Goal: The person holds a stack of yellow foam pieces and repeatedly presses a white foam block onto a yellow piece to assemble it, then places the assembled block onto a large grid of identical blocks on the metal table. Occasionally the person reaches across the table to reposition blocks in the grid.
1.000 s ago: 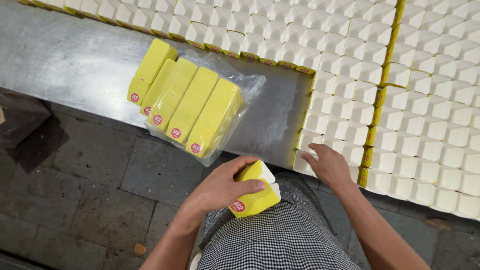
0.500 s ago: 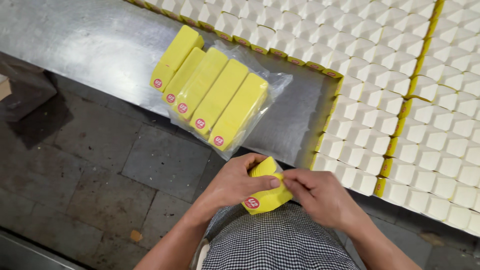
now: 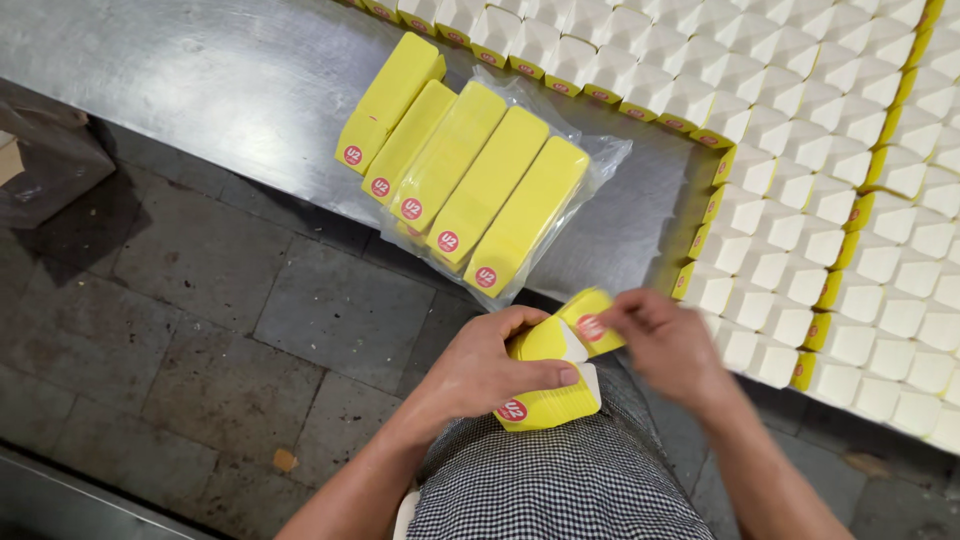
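In the head view, the left hand (image 3: 480,375) was clenched around a stack of flat yellow cartons (image 3: 550,405), fingers over its top and thumb along its near edge. The right hand (image 3: 665,345), blurred, pinched a single yellow carton (image 3: 592,325) between fingertips, just above the stack and touching it. Beyond the fingers lay yellow carton bundles (image 3: 470,180) on clear plastic on the metal table (image 3: 180,80); to the right of them stood rows of opened cartons (image 3: 830,150).

Bright, even light; rt hand (image 3: 668,345) blurred
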`<act>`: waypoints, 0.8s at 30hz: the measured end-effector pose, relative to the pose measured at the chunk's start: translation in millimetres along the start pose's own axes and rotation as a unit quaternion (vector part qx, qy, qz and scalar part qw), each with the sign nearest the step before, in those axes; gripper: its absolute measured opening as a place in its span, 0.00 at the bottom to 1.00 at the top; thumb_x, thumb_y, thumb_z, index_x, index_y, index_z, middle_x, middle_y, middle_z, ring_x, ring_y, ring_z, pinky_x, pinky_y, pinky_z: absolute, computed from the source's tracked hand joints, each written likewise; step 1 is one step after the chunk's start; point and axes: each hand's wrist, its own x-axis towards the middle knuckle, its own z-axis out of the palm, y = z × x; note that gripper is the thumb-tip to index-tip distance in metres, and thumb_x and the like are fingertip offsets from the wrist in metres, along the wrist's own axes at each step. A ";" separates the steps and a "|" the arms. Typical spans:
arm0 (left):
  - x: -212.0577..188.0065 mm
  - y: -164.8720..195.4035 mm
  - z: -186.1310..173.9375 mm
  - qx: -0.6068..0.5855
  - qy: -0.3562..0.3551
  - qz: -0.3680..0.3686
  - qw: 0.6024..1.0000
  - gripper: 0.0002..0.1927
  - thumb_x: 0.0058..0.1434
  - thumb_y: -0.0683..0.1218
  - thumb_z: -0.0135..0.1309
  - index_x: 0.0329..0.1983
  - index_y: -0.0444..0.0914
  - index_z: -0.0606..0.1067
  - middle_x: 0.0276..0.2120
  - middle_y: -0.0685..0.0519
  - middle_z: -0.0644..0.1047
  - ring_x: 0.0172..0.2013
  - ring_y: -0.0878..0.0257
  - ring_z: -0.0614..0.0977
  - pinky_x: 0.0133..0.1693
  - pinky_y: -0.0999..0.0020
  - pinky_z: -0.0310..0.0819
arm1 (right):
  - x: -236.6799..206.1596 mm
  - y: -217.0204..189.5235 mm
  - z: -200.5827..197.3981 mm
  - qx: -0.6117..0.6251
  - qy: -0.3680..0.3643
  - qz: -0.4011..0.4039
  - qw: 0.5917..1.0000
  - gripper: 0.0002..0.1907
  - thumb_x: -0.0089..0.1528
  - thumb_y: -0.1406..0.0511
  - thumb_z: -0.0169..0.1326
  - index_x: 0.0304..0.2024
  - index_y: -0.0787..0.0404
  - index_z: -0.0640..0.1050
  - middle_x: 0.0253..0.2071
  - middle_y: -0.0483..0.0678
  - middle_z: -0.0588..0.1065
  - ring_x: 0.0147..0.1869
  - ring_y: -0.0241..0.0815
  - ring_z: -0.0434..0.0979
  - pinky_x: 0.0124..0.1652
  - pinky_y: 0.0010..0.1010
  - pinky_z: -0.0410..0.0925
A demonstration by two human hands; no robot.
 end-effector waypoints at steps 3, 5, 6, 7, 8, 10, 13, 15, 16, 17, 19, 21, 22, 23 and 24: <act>-2.9 -1.6 -5.9 -0.031 -0.010 0.028 0.999 0.37 0.44 0.54 0.70 0.55 0.32 0.76 0.44 0.49 0.83 0.44 0.64 0.84 0.47 0.69 0.79 | 2.3 3.0 2.9 -0.003 0.001 0.014 1.000 0.11 0.61 0.62 0.61 0.41 0.63 0.82 0.28 0.41 0.80 0.29 0.29 0.72 0.29 0.26 0.66; -0.7 -1.4 -6.2 -0.006 -0.021 0.038 0.999 0.37 0.45 0.54 0.70 0.55 0.32 0.76 0.43 0.50 0.83 0.43 0.65 0.84 0.47 0.69 0.79 | 3.4 5.6 2.2 -0.027 -0.028 -0.009 0.999 0.11 0.60 0.62 0.62 0.40 0.62 0.82 0.26 0.41 0.79 0.29 0.27 0.72 0.29 0.23 0.67; 1.1 -0.9 -4.8 0.005 -0.026 0.044 0.999 0.36 0.45 0.54 0.70 0.55 0.32 0.76 0.43 0.50 0.83 0.43 0.65 0.84 0.47 0.69 0.79 | 3.9 7.1 1.0 -0.039 -0.051 -0.019 0.998 0.11 0.60 0.62 0.62 0.40 0.62 0.83 0.25 0.43 0.78 0.27 0.27 0.70 0.28 0.24 0.66; 3.3 -0.2 -2.5 0.035 -0.024 0.042 0.998 0.37 0.45 0.54 0.71 0.55 0.33 0.75 0.42 0.50 0.82 0.43 0.65 0.84 0.47 0.69 0.78 | 4.4 8.5 -0.7 -0.052 -0.077 -0.029 0.995 0.11 0.60 0.62 0.62 0.40 0.62 0.83 0.24 0.44 0.77 0.26 0.28 0.68 0.27 0.24 0.65; 5.1 0.7 -0.2 0.065 -0.022 0.039 0.997 0.37 0.45 0.54 0.71 0.56 0.33 0.75 0.42 0.51 0.82 0.43 0.65 0.84 0.47 0.69 0.78 | 5.0 10.0 -2.8 -0.040 -0.061 -0.028 0.997 0.10 0.60 0.62 0.61 0.39 0.63 0.82 0.25 0.43 0.79 0.27 0.26 0.70 0.27 0.23 0.66; 9.2 3.8 4.4 0.070 -0.024 0.032 0.997 0.37 0.45 0.54 0.71 0.56 0.33 0.75 0.42 0.51 0.82 0.43 0.66 0.84 0.46 0.69 0.78 | 6.5 12.8 -8.3 -0.016 -0.031 -0.032 0.999 0.10 0.61 0.63 0.60 0.37 0.64 0.81 0.28 0.39 0.83 0.29 0.22 0.75 0.28 0.20 0.69; 9.8 10.3 11.5 0.008 -0.031 0.033 0.999 0.36 0.45 0.54 0.70 0.55 0.33 0.76 0.43 0.51 0.83 0.43 0.65 0.84 0.46 0.69 0.79 | 9.3 16.6 -18.6 0.083 0.035 -0.009 0.996 0.10 0.61 0.63 0.60 0.39 0.66 0.79 0.30 0.43 0.82 0.25 0.30 0.70 0.23 0.28 0.61; 12.0 17.2 15.1 -0.008 -0.033 0.067 0.997 0.36 0.45 0.53 0.70 0.56 0.32 0.76 0.44 0.50 0.83 0.44 0.65 0.84 0.48 0.69 0.78 | 11.7 19.0 -26.1 0.028 0.014 0.015 0.999 0.10 0.60 0.63 0.63 0.37 0.64 0.82 0.27 0.45 0.78 0.26 0.30 0.68 0.25 0.28 0.62; 13.8 21.0 17.6 0.008 -0.029 0.067 0.997 0.36 0.45 0.53 0.71 0.56 0.32 0.76 0.44 0.50 0.82 0.44 0.65 0.83 0.47 0.69 0.78 | 12.9 20.1 -29.8 0.001 0.004 0.029 1.000 0.10 0.59 0.62 0.64 0.37 0.63 0.84 0.26 0.46 0.76 0.26 0.30 0.68 0.25 0.28 0.62; 15.8 24.9 20.1 0.023 -0.026 0.067 0.997 0.36 0.45 0.53 0.71 0.56 0.33 0.76 0.44 0.50 0.82 0.44 0.65 0.83 0.47 0.69 0.78 | 14.2 21.3 -33.5 -0.016 -0.012 -0.019 1.000 0.10 0.59 0.62 0.64 0.37 0.62 0.83 0.25 0.45 0.78 0.26 0.29 0.70 0.26 0.26 0.65; 20.2 31.4 26.7 0.061 -0.015 0.059 0.996 0.36 0.45 0.52 0.71 0.56 0.33 0.76 0.43 0.50 0.82 0.43 0.65 0.83 0.47 0.69 0.78 | 16.6 24.0 -39.9 -0.055 -0.045 -0.113 0.991 0.11 0.59 0.61 0.64 0.36 0.62 0.82 0.24 0.43 0.81 0.27 0.27 0.74 0.28 0.23 0.70; 24.4 36.0 32.3 0.108 0.001 0.041 0.993 0.35 0.45 0.52 0.71 0.55 0.34 0.75 0.42 0.51 0.82 0.43 0.65 0.84 0.46 0.69 0.78 | 19.9 27.5 -46.2 -0.035 -0.001 -0.107 0.994 0.10 0.59 0.62 0.61 0.37 0.62 0.82 0.26 0.42 0.81 0.29 0.27 0.75 0.30 0.24 0.71; 26.2 37.5 34.1 0.080 0.000 0.042 0.996 0.35 0.45 0.51 0.71 0.55 0.34 0.75 0.43 0.51 0.82 0.43 0.65 0.84 0.47 0.69 0.78 | 21.7 29.5 -49.5 -0.024 0.018 -0.104 0.994 0.09 0.59 0.63 0.60 0.38 0.62 0.81 0.27 0.42 0.81 0.30 0.27 0.76 0.31 0.25 0.71; 27.8 38.4 36.0 0.051 -0.001 0.042 0.998 0.34 0.46 0.51 0.71 0.55 0.33 0.75 0.43 0.51 0.82 0.44 0.65 0.84 0.47 0.69 0.78 | 23.6 31.4 -53.1 0.023 0.032 -0.084 0.996 0.09 0.60 0.63 0.59 0.40 0.62 0.79 0.28 0.43 0.81 0.29 0.29 0.75 0.29 0.28 0.69; 28.6 38.7 38.0 0.021 -0.001 0.042 0.999 0.34 0.46 0.50 0.71 0.55 0.33 0.76 0.44 0.51 0.82 0.44 0.64 0.84 0.48 0.68 0.79 | 25.8 32.7 -57.1 0.070 0.046 -0.065 0.994 0.10 0.62 0.63 0.58 0.42 0.61 0.77 0.29 0.44 0.81 0.29 0.32 0.75 0.28 0.30 0.67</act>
